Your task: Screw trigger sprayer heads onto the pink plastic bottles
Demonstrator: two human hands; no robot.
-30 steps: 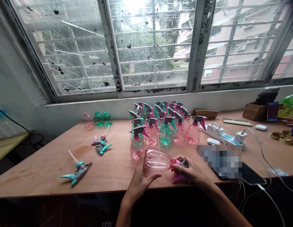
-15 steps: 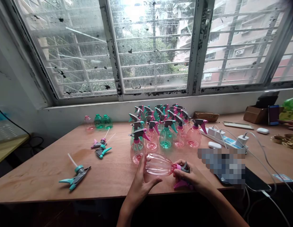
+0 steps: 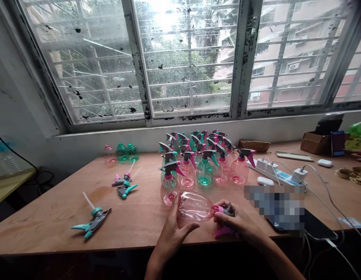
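A clear pink spray bottle (image 3: pixel 195 207) lies on its side in the air above the table's front edge, its neck to the right. My left hand (image 3: pixel 172 231) cradles its base, with the thumb along the near side. My right hand (image 3: pixel 240 222) grips the grey and pink spray head (image 3: pixel 228 210) at the bottle's neck; the hand partly hides the joint. Just behind stand several rows of pink and green bottles with spray heads on, the nearest being a pink bottle (image 3: pixel 169 190).
Loose spray heads lie on the left, including a teal and grey one (image 3: pixel 94 221). Capless bottles (image 3: pixel 121 152) stand by the wall. To the right are a power strip (image 3: pixel 281 173), cables, a phone (image 3: pixel 317 223) and a cardboard box (image 3: pixel 314 140). Another person's hand (image 3: pixel 357 153) shows at the far right.
The view has shifted very slightly. Both hands keep their hold on the bottle and spray head, with almost no visible movement.
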